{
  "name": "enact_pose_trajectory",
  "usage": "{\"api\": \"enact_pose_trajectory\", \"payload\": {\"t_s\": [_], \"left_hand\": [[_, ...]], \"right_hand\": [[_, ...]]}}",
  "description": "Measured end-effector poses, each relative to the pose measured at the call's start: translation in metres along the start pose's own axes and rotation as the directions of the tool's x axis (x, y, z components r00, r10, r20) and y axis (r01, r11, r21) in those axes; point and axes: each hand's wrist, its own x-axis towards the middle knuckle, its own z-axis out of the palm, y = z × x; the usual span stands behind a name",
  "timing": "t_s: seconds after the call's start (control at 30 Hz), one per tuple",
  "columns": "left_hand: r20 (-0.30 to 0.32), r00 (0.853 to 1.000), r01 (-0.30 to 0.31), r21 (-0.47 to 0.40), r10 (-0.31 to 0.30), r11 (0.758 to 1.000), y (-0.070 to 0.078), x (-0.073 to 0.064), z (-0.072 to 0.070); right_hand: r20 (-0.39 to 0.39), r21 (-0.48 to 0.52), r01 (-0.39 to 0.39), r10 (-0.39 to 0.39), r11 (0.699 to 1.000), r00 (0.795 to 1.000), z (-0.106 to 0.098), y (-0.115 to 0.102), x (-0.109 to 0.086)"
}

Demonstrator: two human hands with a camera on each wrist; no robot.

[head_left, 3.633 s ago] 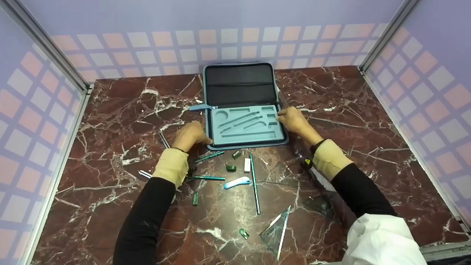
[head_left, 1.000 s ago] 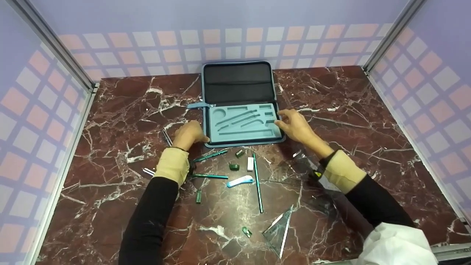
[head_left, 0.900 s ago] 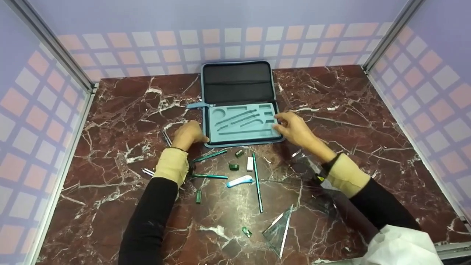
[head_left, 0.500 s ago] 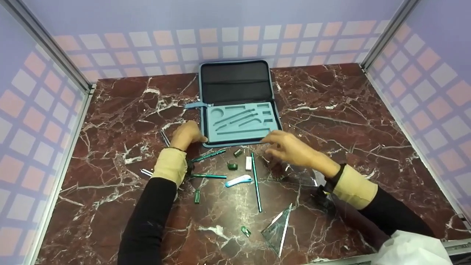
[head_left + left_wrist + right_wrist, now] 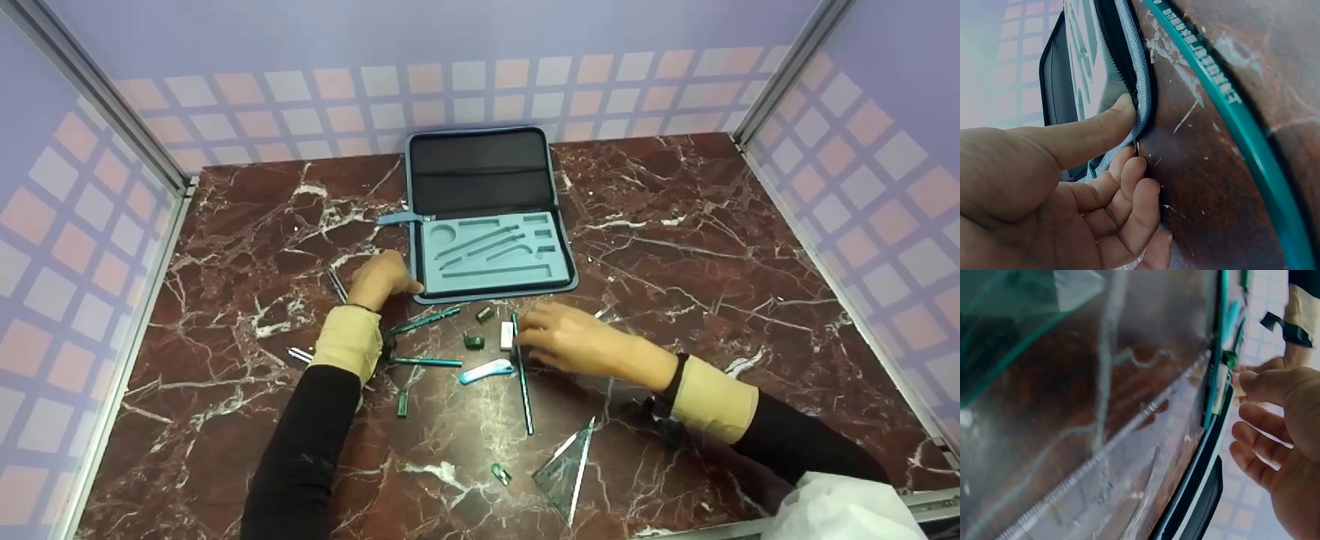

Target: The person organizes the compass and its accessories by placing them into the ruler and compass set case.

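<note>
Away from the open zippered stationery case's (image 5: 480, 176) right edge, the right hand (image 5: 574, 341) has swung, loosely spread and empty, while the left hand (image 5: 381, 279) still pinches the near-left corner; beside the right hand lie a green pencil (image 5: 525, 401) and a white eraser (image 5: 506, 336)
</note>
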Motion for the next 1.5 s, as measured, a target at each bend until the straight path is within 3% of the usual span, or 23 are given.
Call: {"api": "enact_pose_trajectory", "payload": {"t_s": [0.13,0.27,0.73,1.07,1.37,1.5], "left_hand": [[0.0,1.0,0.002,-0.003,-0.002,1.0,-0.003,0.0,0.003],[-0.009,1.0,-0.001,-0.005,0.001,1.0,-0.005,0.001,0.004],[0.019,1.0,0.021,0.001,-0.021,1.0,0.001,-0.002,0.002],[0.0,1.0,0.001,-0.01,-0.001,1.0,0.001,-0.001,0.001],[-0.017,1.0,-0.002,-0.013,0.002,1.0,-0.001,-0.001,0.001],[-0.01,1.0,0.009,-0.012,-0.009,1.0,0.0,0.0,0.001]], "right_hand": [[0.017,-0.121,0.072,-0.071,0.99,0.997,0.008,-0.005,0.002],[0.029,-0.178,0.097,-0.093,0.979,0.995,0.012,-0.007,0.003],[0.043,-0.229,0.13,-0.123,0.965,0.991,0.016,-0.004,0.004],[0.045,-0.243,0.15,-0.143,0.958,0.989,0.019,-0.002,0.006],[0.129,-0.371,0.226,-0.191,0.901,0.973,0.012,-0.002,0.011],[0.135,-0.374,0.232,-0.195,0.898,0.971,0.011,-0.001,0.012]]}}
